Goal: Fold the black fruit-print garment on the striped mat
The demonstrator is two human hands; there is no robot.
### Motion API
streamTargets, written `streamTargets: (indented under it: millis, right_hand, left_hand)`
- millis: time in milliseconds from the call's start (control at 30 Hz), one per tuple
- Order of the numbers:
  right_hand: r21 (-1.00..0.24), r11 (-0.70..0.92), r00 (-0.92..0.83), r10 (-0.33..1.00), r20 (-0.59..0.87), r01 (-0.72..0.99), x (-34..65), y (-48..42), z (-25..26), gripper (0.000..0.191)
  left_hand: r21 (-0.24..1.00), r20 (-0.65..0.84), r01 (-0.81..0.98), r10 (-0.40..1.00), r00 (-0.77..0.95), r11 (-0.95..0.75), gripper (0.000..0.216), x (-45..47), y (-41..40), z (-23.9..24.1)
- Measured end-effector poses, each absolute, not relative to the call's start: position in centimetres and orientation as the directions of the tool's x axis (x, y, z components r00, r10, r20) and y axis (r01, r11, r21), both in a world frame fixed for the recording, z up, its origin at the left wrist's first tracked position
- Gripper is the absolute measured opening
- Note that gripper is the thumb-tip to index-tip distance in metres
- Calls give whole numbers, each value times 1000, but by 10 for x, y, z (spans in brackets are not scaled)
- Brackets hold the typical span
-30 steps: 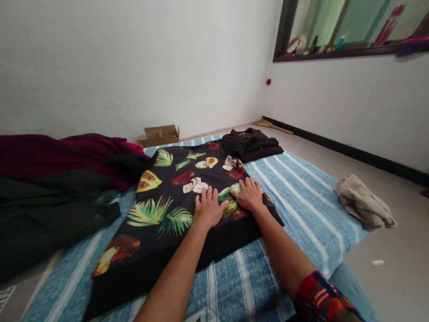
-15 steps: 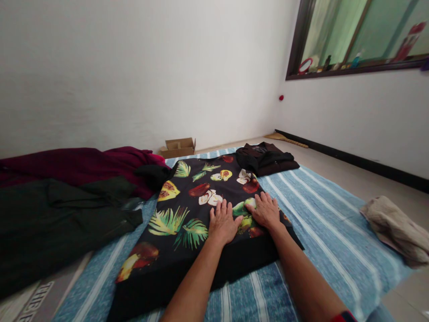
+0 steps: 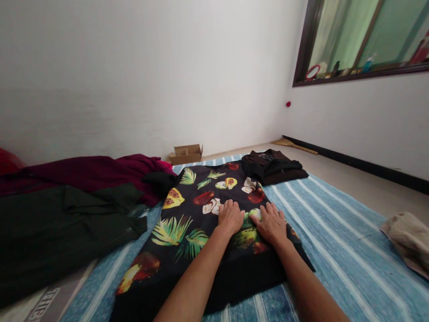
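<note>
A black shirt printed with green leaves and fruit [image 3: 187, 223] lies spread on a blue striped mat [image 3: 335, 250]. My left hand [image 3: 230, 217] rests palm down on the shirt's right half, fingers stretched flat. Beside it, my right hand [image 3: 272, 223] also presses flat on the cloth near the shirt's right edge. Neither hand holds anything. Both forearms reach in from the bottom of the view.
A dark folded garment [image 3: 273, 165] sits at the mat's far end. Maroon cloth [image 3: 83, 172] and a dark green garment [image 3: 56, 223] lie heaped on the left. A cardboard box [image 3: 186, 154] stands by the wall. A beige cloth [image 3: 407, 239] lies on the floor at right.
The view has shifted left and tilted up a little. Both hands stay flat on the shirt, side by side, and have slid slightly along it.
</note>
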State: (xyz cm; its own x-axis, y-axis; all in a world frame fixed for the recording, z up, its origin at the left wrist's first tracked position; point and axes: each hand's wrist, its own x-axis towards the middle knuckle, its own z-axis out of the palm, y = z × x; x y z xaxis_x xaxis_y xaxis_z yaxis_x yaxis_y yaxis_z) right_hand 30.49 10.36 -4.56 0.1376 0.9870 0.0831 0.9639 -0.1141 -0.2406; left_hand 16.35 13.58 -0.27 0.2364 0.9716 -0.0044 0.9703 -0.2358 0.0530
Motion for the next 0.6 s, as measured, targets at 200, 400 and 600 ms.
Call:
streamTargets:
  millis: [200,400,600]
  right_hand:
    - [-246,-110,143,983,117,963,303,104,-45,62]
    - [-289,-111,145,984,100,951,306,104,-41,54]
    - [-337,-108,141,987,76,935,332,132,-7,41]
  left_hand:
    - [73,42,985,987,155,-158,57,181,183,-23]
    - [87,50,986,989,137,-141,71,182,194,-47]
    - [61,76,988,987,138,-143,72,181,191,-48]
